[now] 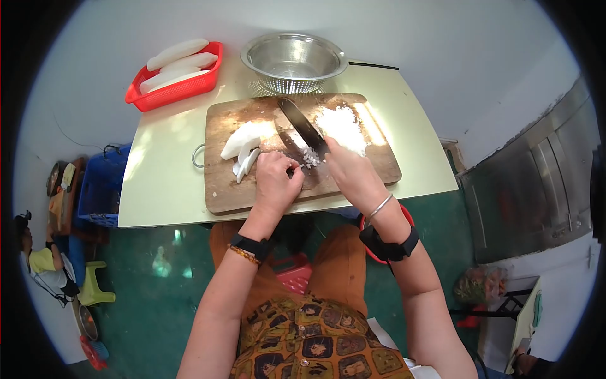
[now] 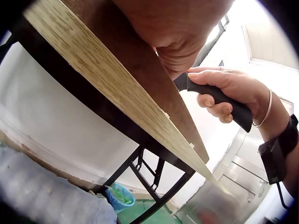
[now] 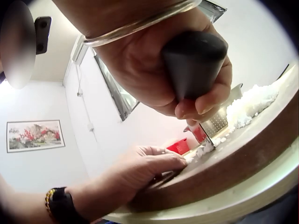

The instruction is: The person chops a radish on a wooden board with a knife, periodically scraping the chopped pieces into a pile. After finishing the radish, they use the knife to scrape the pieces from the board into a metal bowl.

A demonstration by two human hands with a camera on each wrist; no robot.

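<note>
On the wooden cutting board (image 1: 227,189), my right hand (image 1: 355,174) grips the black handle (image 2: 224,103) of a knife (image 1: 302,123). Its dark blade slants up and left across the board, with small white chopped bits (image 1: 310,157) beside it. My left hand (image 1: 276,182) is curled at the front of the board, thumb and finger pinching at a white piece (image 3: 189,160) near the blade; its fingertips are partly hidden. White slices (image 1: 245,165) and a larger white chunk (image 1: 242,139) lie left of the blade. Finely chopped white heap (image 1: 341,128) covers the board's right part.
A red basket (image 1: 173,95) with several long white peeled pieces (image 1: 178,53) and a metal colander (image 1: 293,60) stand behind the board. Left of the table (image 1: 151,183) is a blue crate (image 1: 101,189). Another person (image 1: 47,262) is at far left.
</note>
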